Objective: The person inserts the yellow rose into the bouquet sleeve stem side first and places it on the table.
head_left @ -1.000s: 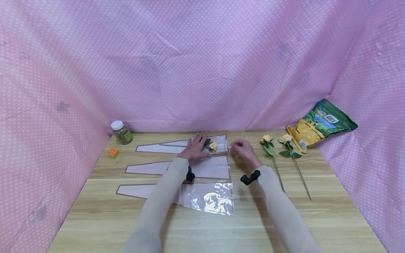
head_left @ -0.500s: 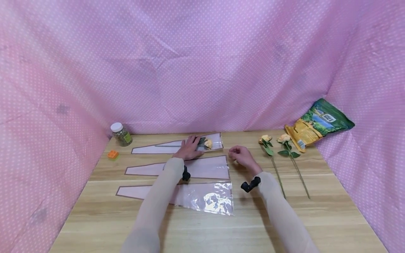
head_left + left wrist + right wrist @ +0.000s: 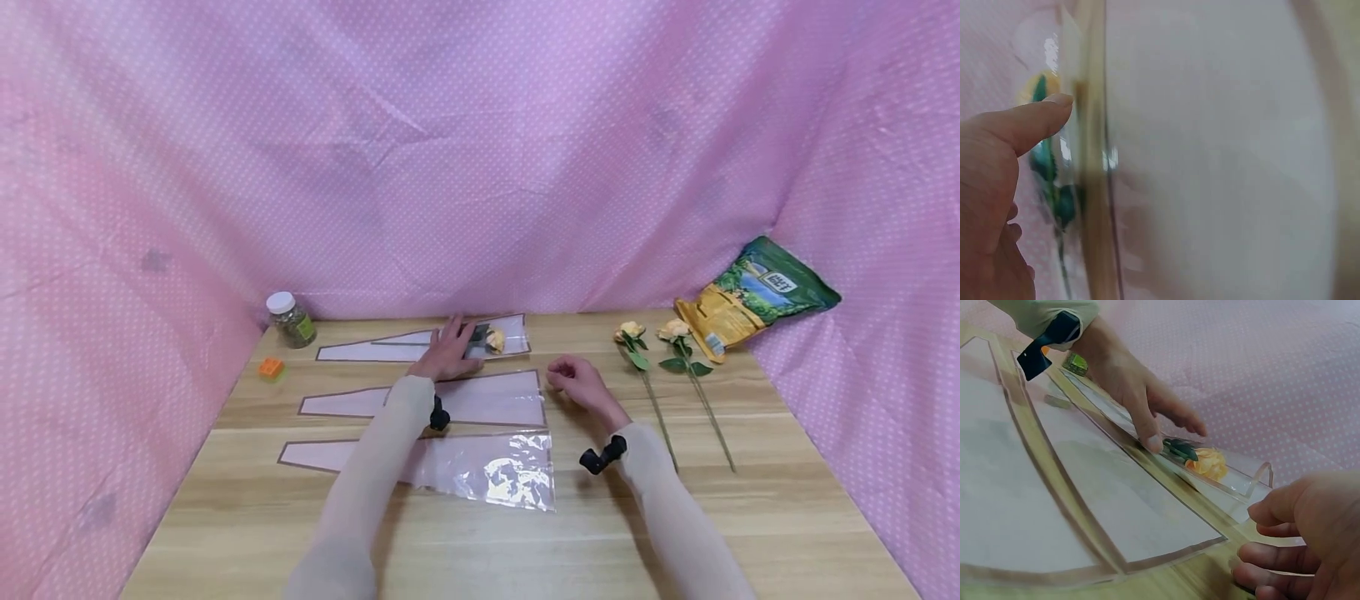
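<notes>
L hand: 1, fingers spread + straight, not gripping; left hand [image 3: 448, 352] rests on far clear sleeve [image 3: 514, 335], just L of the bloom.
R hand: 1, released, fingers loosely bent, nothing seen in grip; right hand [image 3: 583, 385] just R of far sleeve's wide end.
Clear sleeves: 3, brown-edged, flat, wide ends R; far one, middle sleeve [image 3: 487, 398], near sleeve [image 3: 468, 468] w/ glare.
Roses: 3 total. 1 sleeved rose [image 3: 495, 341] inside far sleeve, bloom R, stem L, partly under L hand. 2 loose, R side, blooms far, stems running near: left loose rose [image 3: 631, 332] + right loose rose [image 3: 674, 330].
Far L: 1 white-lidded jar [image 3: 293, 325]; 1 orange-green block [image 3: 271, 367] nearer.
Far R: 1 green/yellow bag [image 3: 757, 296], by right loose rose.
Wrist cams: 2 blk, 1 per arm.
Base: 1 wood table [image 3: 480, 554]; pink dotted cloth [image 3: 480, 167] behind + both sides.
</notes>
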The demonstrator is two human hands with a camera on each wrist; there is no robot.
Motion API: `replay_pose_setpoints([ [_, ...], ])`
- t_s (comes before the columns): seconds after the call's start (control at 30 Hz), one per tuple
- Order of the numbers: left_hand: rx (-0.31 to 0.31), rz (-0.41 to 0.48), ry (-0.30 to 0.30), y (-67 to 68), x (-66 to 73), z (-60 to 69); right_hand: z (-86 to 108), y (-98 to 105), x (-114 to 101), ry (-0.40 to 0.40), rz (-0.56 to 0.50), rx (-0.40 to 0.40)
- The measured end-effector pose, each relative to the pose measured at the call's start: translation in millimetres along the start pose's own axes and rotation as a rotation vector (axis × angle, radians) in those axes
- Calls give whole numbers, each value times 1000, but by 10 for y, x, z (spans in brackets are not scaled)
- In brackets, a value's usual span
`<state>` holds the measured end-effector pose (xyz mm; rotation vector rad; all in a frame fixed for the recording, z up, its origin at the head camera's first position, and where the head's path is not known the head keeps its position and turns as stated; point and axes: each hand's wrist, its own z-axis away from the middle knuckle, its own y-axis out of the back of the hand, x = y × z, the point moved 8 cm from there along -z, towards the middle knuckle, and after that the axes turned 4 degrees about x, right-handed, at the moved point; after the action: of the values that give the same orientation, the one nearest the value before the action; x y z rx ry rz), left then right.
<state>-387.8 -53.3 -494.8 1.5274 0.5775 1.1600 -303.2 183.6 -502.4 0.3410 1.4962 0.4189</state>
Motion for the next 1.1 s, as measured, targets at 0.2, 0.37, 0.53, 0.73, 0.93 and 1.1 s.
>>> replay_pose_setpoints([
  [0.2,59,23,-49,93,93,187,120,10,-35,74,57,1],
  [0.37,79,25,-64,121,150,420,220,-18,-17,84,82,-10],
  [0.53,13,59,-63,51,202,627,314,-5,-23,98,51,15],
  [0.73,-40,78,-46,-9,222,810,401,-48,-46,194,94,-4],
  [0.93,-37,140,-1,-69,180,911,452,-109,42,182,151,-10],
  [1.1,-53,185,28,-186,148,957,469,-156,117,142,177,1],
])
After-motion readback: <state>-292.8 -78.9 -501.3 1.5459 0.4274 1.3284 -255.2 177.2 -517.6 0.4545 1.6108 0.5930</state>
